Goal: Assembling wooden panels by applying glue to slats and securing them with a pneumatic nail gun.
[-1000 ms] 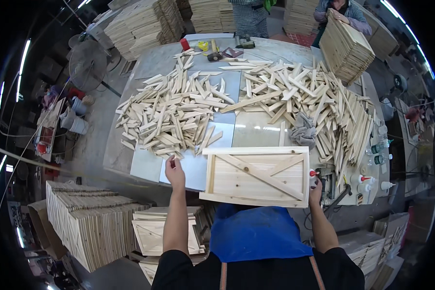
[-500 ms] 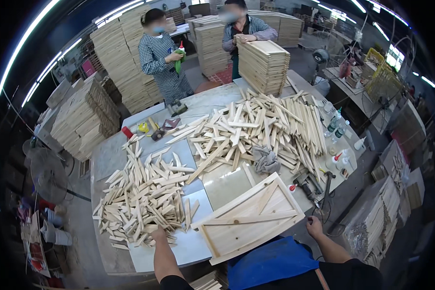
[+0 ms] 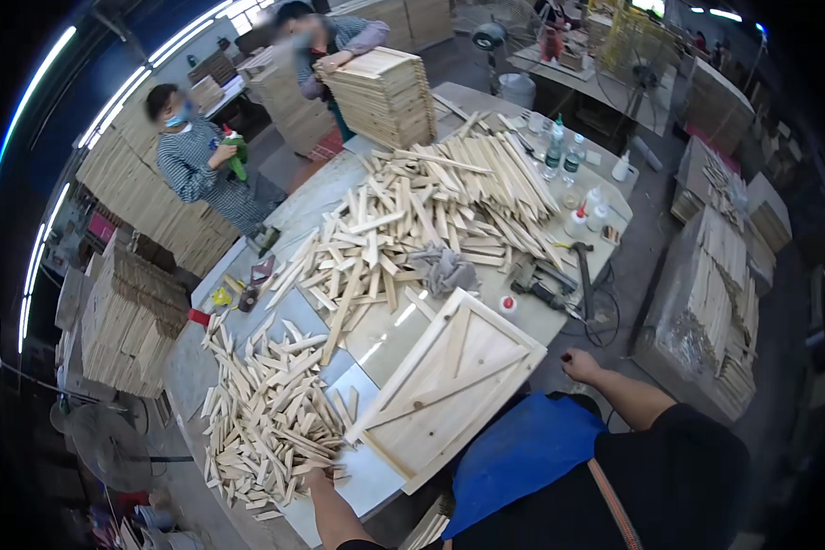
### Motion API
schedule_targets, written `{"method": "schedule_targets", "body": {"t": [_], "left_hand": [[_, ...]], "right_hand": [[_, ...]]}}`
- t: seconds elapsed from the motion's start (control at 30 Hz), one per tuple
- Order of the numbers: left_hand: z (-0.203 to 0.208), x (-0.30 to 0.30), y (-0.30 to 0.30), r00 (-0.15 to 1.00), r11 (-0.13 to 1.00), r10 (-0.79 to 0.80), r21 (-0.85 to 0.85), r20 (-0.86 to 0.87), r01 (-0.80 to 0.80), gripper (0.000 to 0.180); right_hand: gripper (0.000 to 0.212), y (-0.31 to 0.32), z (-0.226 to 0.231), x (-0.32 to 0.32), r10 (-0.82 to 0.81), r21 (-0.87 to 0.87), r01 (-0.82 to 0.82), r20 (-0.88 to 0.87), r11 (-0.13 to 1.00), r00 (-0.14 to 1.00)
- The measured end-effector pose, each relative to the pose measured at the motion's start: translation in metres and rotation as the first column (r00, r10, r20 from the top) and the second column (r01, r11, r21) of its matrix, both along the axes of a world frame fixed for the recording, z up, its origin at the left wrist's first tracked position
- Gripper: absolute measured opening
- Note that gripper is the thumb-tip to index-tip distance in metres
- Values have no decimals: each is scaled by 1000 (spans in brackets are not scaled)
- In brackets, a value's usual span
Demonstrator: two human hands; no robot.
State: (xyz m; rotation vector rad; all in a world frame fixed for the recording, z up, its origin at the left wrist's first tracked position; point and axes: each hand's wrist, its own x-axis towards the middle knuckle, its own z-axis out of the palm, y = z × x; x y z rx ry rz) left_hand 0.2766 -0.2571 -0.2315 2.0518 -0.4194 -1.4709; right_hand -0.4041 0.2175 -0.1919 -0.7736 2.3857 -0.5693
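My left hand (image 3: 317,479) reaches down at the near edge of a heap of short wooden strips (image 3: 270,408) with angled ends. Its fingertips blend into the pieces, so a grip does not show. Beside it on the table lies a rectangular wooden panel (image 3: 445,426) with a raised frame and a diagonal brace, its near edge by my blue apron (image 3: 522,449). My right hand (image 3: 579,366) hovers just off the panel's right corner, past the table edge. Its fingers are curled in; whatever they hold, if anything, is hidden.
Longer strips (image 3: 403,215) are heaped behind, with a grey rag (image 3: 443,269) on them. A nail gun (image 3: 543,284), a hammer (image 3: 585,280), and glue bottles (image 3: 576,220) sit at the right. Across the table, a co-worker leans on stacked panels (image 3: 385,101); another person (image 3: 197,170) holds a green cloth.
The view has swung to the right and tilted. My left hand stays by the strips' near edge, and my right hand stays curled beside the panel. The far co-worker leans lower over the stack.
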Motion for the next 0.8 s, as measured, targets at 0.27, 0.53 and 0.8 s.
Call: {"method": "schedule_targets", "body": {"t": [0.27,0.53,0.8], "left_hand": [[46,-72,17,984,995,90,-51,155,-83,30],[-12,-23,-8,959,997,-65,67,276,48,41],[42,-36,81,976,952,2,-299,217,64,35]], "right_hand": [[31,0,-12,-26,-93,19,92,75,996,993],[33,-6,-15,-51,16,66,-20,70,998,997],[41,-63,-32,-69,-427,85,561,745,823,513]]}}
